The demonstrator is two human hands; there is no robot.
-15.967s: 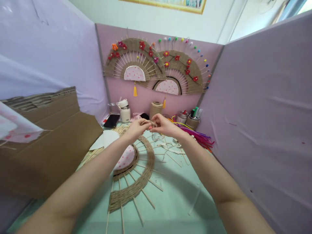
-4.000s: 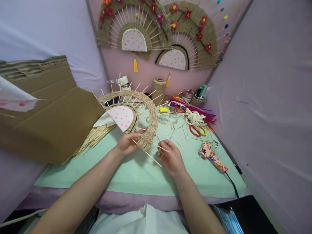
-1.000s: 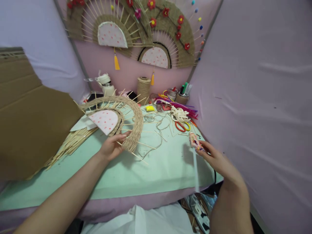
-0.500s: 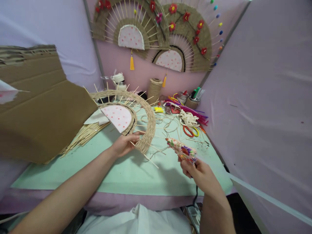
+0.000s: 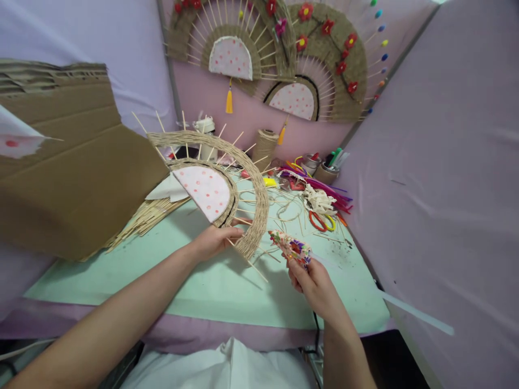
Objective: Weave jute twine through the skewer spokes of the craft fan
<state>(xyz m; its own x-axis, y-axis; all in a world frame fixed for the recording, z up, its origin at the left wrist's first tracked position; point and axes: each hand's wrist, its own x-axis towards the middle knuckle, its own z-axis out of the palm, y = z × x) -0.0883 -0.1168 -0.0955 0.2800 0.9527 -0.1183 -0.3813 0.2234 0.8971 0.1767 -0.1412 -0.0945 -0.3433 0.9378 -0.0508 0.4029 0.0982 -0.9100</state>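
My left hand (image 5: 217, 241) grips the lower end of a half-round fan (image 5: 256, 194) made of twine woven over thin bamboo sticks. A dotted pink cloth half-circle (image 5: 206, 192) covers the fan's centre, edged with a dark line. The fan is raised and tilted above the table, its stick ends poking out past the twine band. In my right hand (image 5: 310, 278) is a flower-patterned hot glue gun (image 5: 291, 247), its nozzle pointing left, a little apart from the fan's lower right edge. A clear glue stick sticks out behind it, and a black cord hangs below.
A large cardboard sheet (image 5: 77, 167) stands at the left, beside a bundle of bamboo sticks (image 5: 141, 219). Toward the back are a twine spool (image 5: 266, 147), pipe cleaners (image 5: 324, 186), scissors (image 5: 317, 220) and a pen holder (image 5: 326, 173). Two finished fans (image 5: 348, 70) hang on the back wall.
My right hand let go of the fan's sticks, picked the glue gun up from the right of the table and brought it left toward the fan. The fan is now held slightly higher.
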